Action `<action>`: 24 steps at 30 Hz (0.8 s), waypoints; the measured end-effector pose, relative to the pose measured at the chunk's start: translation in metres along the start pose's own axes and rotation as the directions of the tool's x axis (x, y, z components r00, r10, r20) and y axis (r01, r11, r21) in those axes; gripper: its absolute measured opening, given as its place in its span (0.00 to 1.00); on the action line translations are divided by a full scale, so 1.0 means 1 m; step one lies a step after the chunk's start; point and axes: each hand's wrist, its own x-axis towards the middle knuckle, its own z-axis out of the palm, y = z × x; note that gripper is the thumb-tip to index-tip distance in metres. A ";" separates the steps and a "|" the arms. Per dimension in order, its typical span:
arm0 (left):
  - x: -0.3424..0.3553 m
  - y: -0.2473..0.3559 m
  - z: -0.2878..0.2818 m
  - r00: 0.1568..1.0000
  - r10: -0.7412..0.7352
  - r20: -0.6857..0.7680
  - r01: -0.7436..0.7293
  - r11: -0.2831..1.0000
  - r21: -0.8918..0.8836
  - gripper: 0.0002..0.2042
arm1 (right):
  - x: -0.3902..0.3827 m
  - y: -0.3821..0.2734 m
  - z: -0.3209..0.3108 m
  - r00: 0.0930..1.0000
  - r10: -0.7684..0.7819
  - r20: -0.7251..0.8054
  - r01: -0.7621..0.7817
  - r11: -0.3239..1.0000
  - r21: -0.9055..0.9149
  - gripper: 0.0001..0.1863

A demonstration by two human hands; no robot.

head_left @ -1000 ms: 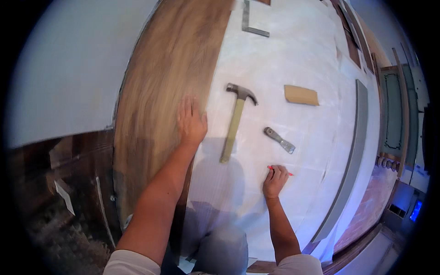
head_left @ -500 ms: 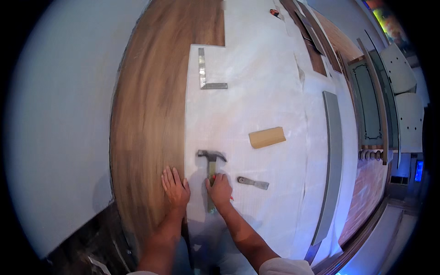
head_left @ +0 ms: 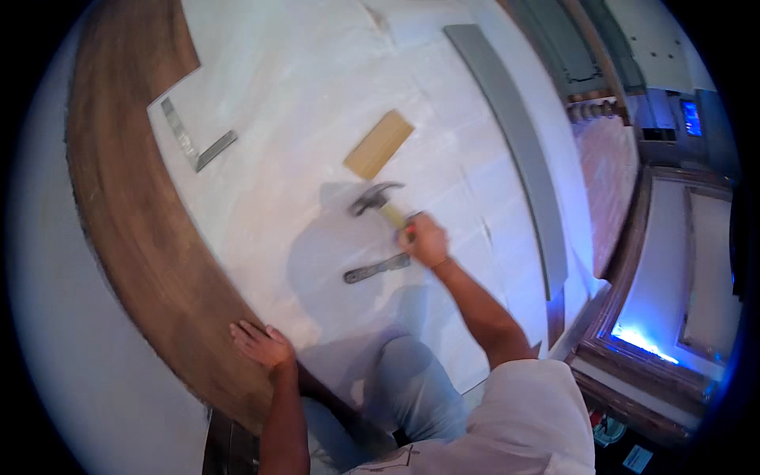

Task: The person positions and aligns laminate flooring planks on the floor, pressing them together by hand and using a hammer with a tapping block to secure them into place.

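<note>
My right hand [head_left: 427, 240] grips a claw hammer [head_left: 391, 212] by its yellowish handle, with the dark head pointing away to the left, raised over the white sheet. A bit of red shows by the fingers; I cannot make out what it is. Just below the hammer, a putty knife [head_left: 366, 272] lies on the sheet, partly covered at its right end by my hand. My left hand [head_left: 264, 346] rests flat with fingers spread on the brown wood-look planks [head_left: 150, 214], near their right edge. Beyond the hammer sits a tan rectangular block [head_left: 380, 144].
A metal square [head_left: 187, 142] lies on the white underlay sheet [head_left: 293, 71] beside the planks. Along the right runs a long grey board [head_left: 514, 134]. Farther right are framed panels [head_left: 673, 261] leaning or lying by bare brownish floor [head_left: 606, 174]. My knees [head_left: 416, 376] are at the lower middle.
My view has turned and shifted right. My right hand has lifted the hammer from beside the planks and carried it right, past the putty knife. My left hand stays on the planks.
</note>
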 end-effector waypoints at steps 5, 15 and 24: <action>0.005 0.009 -0.006 1.000 0.004 0.010 -0.003 1.000 -0.024 0.31 | 0.015 0.074 -0.016 0.997 0.070 -0.034 -0.071 0.997 -0.030 0.16; 0.118 0.050 -0.009 0.986 0.118 0.120 -0.073 0.944 -0.323 0.28 | -0.039 0.029 -0.001 0.943 -0.325 0.067 0.328 0.944 -0.037 0.19; 0.326 0.155 0.054 0.925 0.348 -0.150 -0.370 0.917 -0.151 0.15 | -0.086 -0.058 -0.043 0.890 -0.385 0.246 0.333 0.915 0.227 0.18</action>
